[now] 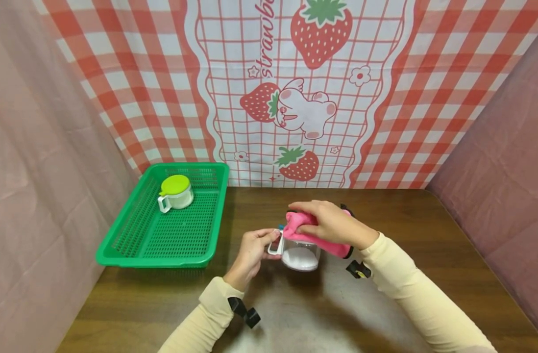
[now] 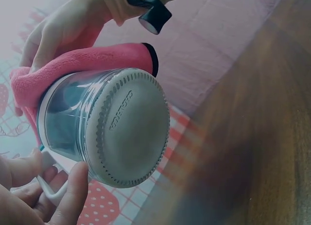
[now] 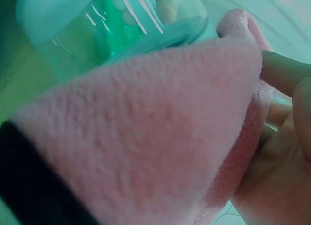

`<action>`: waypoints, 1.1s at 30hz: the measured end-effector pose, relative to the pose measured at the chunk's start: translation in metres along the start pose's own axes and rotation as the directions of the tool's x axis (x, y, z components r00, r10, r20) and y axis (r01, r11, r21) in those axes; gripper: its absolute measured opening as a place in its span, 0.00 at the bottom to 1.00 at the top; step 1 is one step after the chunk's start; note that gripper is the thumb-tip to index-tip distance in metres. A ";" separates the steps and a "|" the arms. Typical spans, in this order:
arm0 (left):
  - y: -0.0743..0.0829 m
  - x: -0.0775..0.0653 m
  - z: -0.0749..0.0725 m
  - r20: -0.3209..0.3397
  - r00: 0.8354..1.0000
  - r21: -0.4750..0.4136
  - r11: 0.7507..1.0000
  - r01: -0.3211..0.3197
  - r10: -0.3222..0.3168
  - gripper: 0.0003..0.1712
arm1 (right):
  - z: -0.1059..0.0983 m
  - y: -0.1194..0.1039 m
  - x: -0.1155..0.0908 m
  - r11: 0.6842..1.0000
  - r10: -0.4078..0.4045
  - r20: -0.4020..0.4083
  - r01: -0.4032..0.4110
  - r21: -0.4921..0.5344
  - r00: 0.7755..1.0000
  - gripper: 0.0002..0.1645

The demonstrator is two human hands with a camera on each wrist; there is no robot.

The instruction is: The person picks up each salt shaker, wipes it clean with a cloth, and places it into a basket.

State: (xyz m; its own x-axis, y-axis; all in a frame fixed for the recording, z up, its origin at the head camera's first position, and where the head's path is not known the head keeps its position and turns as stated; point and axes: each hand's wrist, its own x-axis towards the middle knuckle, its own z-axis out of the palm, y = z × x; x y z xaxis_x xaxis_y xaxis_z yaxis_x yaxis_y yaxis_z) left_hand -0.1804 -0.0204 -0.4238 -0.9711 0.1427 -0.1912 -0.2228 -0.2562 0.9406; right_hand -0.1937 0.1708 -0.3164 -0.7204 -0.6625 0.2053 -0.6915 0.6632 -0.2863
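A clear jar (image 1: 301,259) with a white handle (image 2: 52,192) is held up off the table, tilted so its round embossed base (image 2: 133,130) faces the left wrist camera. My left hand (image 1: 253,250) pinches that handle between thumb and fingers. Over the top of the jar lies a pink cloth (image 1: 337,248) with a black edge, which my right hand (image 1: 332,223) grips and presses there. A small blue bit shows beside the handle; the cloth hides most of the jar's top. In the right wrist view the cloth (image 3: 150,123) covers much of the jar.
To the left stands a green plastic basket (image 1: 219,215) on the wooden table (image 1: 410,235). Inside it sits a similar clear jar with a lime-green lid (image 1: 175,185) and white handle. A strawberry-print curtain (image 1: 269,98) hangs behind, with pink cloth walls at both sides.
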 end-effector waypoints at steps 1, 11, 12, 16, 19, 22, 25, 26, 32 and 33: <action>0.000 0.000 0.000 -0.005 1.000 -0.003 1.000 -0.001 0.001 0.20 | 0.000 0.000 0.000 1.000 0.017 -0.012 -0.017 0.023 1.000 0.28; 0.002 0.001 -0.004 -0.029 0.999 -0.009 1.000 -0.012 0.012 0.19 | -0.001 0.009 -0.003 0.981 0.128 0.039 -0.132 0.141 0.991 0.33; 0.002 0.001 -0.004 -0.029 1.000 -0.008 1.000 -0.012 0.011 0.19 | -0.001 0.010 -0.004 0.978 0.136 0.052 -0.142 0.153 0.989 0.35; 0.002 0.001 -0.004 -0.033 0.999 -0.009 1.000 -0.012 0.012 0.19 | -0.002 0.013 -0.005 0.969 0.160 0.078 -0.171 0.177 0.984 0.40; 0.002 0.001 -0.004 -0.034 0.999 -0.008 1.000 -0.018 0.017 0.20 | -0.004 0.016 -0.006 0.968 0.145 0.090 -0.160 0.194 0.985 0.33; 0.002 0.001 -0.005 -0.034 0.999 -0.008 1.000 -0.020 0.020 0.20 | -0.005 0.018 -0.007 0.972 0.098 0.086 -0.114 0.207 0.991 0.22; 0.002 0.002 -0.005 -0.034 0.999 -0.015 1.000 -0.019 0.019 0.20 | -0.002 0.021 -0.009 0.975 0.042 0.047 -0.051 0.216 0.998 0.17; 0.002 0.002 -0.006 -0.036 0.999 -0.019 1.000 -0.019 0.018 0.20 | -0.001 0.022 -0.010 0.975 0.025 0.025 -0.030 0.219 0.999 0.16; 0.003 0.003 -0.008 -0.053 0.998 -0.045 0.999 -0.024 0.021 0.21 | 0.003 0.028 -0.015 0.976 -0.022 -0.097 0.043 0.215 0.995 0.15; 0.003 0.003 -0.009 -0.054 0.998 -0.046 0.999 -0.025 0.022 0.21 | 0.004 0.029 -0.016 0.975 -0.023 -0.107 0.046 0.216 0.994 0.15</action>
State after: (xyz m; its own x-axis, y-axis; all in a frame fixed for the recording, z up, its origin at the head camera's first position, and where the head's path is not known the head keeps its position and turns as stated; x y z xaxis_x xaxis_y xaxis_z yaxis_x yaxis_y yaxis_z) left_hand -0.1849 -0.0292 -0.4236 -0.9790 0.0851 -0.1850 -0.2023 -0.3034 0.9311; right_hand -0.2017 0.1991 -0.3312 -0.7060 -0.6362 0.3111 -0.6958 0.5412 -0.4722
